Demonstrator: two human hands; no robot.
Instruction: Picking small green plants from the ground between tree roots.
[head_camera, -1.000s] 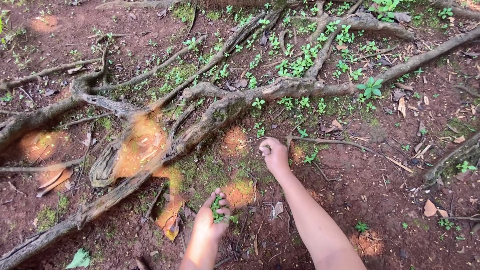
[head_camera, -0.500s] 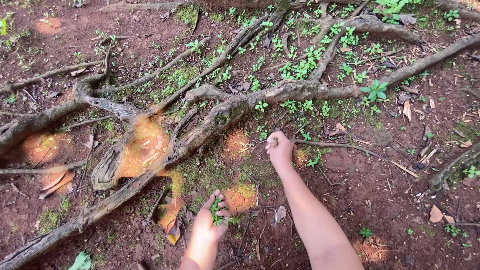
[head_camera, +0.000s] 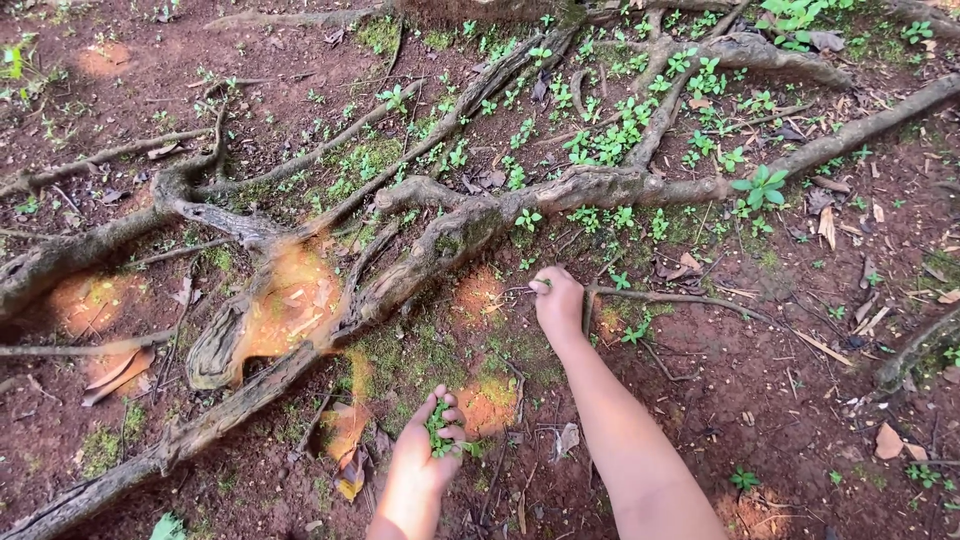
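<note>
one head view looks steeply down, near, onto rooty ground (head_camera: 150, 80).

Left hand (head_camera: 425, 455) cupped; right hand (head_camera: 557, 298) pinching, outstretched.

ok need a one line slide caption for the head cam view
Left hand cups small green seedlings while right hand pinches another among mossy tree roots.

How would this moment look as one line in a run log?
left hand: holds small green plants | right hand: pinching at soil beside thin root | around: thick tree roots, dry leaves
</note>
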